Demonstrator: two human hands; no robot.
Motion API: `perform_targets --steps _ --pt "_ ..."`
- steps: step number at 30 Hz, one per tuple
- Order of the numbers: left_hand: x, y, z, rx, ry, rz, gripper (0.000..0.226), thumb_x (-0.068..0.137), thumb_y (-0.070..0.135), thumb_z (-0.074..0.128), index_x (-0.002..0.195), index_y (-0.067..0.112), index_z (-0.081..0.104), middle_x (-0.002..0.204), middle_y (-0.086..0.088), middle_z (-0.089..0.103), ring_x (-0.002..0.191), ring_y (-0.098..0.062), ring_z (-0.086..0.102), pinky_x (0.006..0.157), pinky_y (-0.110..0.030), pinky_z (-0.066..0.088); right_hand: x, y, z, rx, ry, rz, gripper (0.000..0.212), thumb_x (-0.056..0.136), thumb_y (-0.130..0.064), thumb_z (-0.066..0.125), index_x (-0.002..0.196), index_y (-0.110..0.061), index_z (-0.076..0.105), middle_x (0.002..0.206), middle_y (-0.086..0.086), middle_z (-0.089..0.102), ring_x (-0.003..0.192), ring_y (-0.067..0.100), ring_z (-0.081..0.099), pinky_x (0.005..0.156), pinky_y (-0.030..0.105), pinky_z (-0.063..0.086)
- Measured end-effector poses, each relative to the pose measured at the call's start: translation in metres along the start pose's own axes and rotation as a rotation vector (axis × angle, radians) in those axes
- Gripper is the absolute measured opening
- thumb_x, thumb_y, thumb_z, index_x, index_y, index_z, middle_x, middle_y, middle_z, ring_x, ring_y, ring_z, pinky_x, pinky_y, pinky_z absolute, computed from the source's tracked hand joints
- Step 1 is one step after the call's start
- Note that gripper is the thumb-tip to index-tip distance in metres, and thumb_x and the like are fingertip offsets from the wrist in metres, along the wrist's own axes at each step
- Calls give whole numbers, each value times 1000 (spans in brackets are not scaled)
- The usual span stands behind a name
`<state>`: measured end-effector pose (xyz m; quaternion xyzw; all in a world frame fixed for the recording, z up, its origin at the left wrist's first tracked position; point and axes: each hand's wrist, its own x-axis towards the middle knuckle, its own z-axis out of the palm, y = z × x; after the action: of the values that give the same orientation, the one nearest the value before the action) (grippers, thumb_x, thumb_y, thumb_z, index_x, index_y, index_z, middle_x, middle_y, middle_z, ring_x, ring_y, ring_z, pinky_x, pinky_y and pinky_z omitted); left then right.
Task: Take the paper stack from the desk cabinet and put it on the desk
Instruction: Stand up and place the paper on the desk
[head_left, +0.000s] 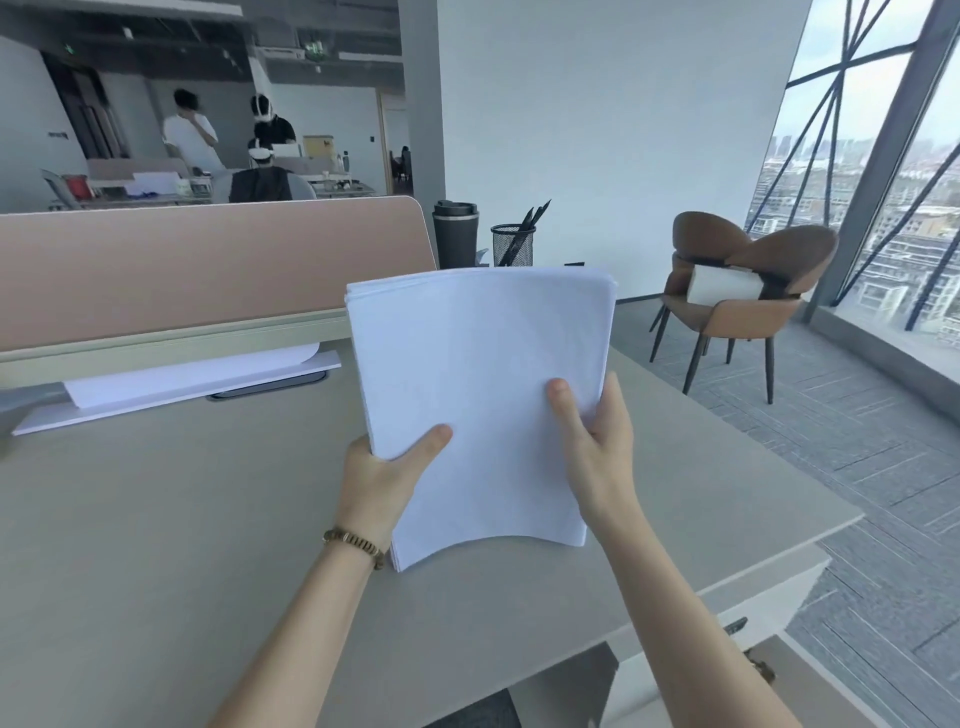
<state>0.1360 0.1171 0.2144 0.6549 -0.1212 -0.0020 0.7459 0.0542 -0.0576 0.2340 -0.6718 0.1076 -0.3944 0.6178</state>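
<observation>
A thick white paper stack (478, 374) is held up in the air above the beige desk (156, 519), slightly bowed, its far edge tilted upward. My left hand (384, 478) grips its left edge, thumb on top. On the stack's right edge my right hand (597, 447) holds it, thumb pressed on the top sheet. The desk cabinet (769, 618) shows at the lower right under the desk's corner, mostly hidden by my right arm.
A white board with a sheet on it (176, 384) lies at the desk's back by the pink partition (208, 260). A black tumbler (455, 234) and mesh pen holder (513, 244) stand at the far edge. A brown chair (743, 291) stands by the window.
</observation>
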Motion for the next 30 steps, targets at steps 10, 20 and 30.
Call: perform_targets --steps 10,20,30 --pt "-11 -21 1 17 24 -119 8 78 22 82 84 20 78 86 9 81 86 -11 76 79 -33 60 -17 31 -2 -19 -21 78 23 94 -35 59 103 -15 56 97 -3 70 89 18 67 86 46 54" --pt "-5 -39 -3 149 13 -144 8 79 26 82 82 20 77 78 15 79 82 -5 74 67 -21 53 -16 59 0 -123 -45 123 21 97 -26 60 103 -8 50 82 -21 66 75 3 61 67 18 50" --pt "50 -51 41 247 -64 -134 39 80 14 77 114 15 58 105 6 71 92 -8 69 76 -27 52 78 77 -23 -372 -94 326 22 83 -31 72 94 -14 63 95 3 72 87 24 70 70 39 55"
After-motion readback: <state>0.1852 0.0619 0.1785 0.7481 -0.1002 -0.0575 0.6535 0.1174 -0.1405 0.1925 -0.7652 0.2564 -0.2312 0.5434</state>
